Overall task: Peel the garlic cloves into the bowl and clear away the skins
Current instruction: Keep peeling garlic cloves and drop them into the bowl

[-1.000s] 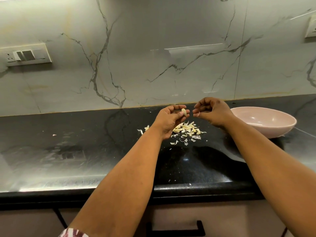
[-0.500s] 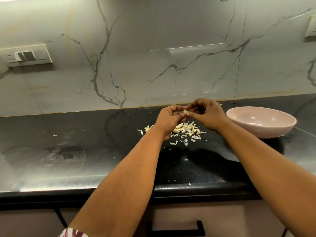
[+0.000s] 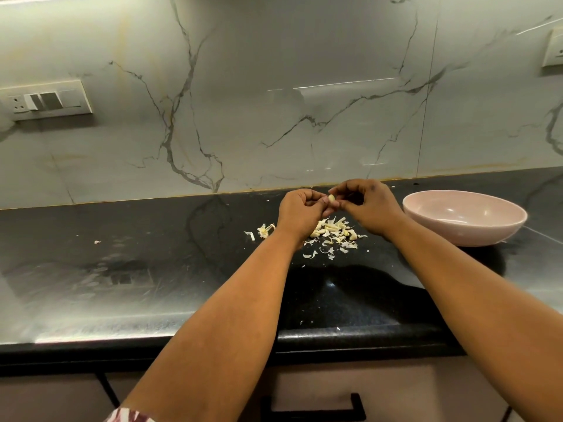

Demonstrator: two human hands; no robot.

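A small pale garlic clove (image 3: 331,198) is held up above the black counter (image 3: 152,269). My left hand (image 3: 300,211) pinches it from the left, and the fingertips of my right hand (image 3: 370,205) pinch it from the right. Beneath both hands lies a pile of cloves and papery skins (image 3: 333,234). A pink bowl (image 3: 464,217) stands on the counter just right of my right hand; I see nothing in the part of its inside that shows.
A garlic stem piece (image 3: 265,230) and a loose skin flake (image 3: 97,242) lie left of the pile. Marble wall with a switch plate (image 3: 45,100) rises behind. The counter's front edge runs below my forearms, with a drawer handle (image 3: 313,412) under it.
My right hand moved left from a small gap and met my left hand at the clove. Both hands now hold it together slightly higher.
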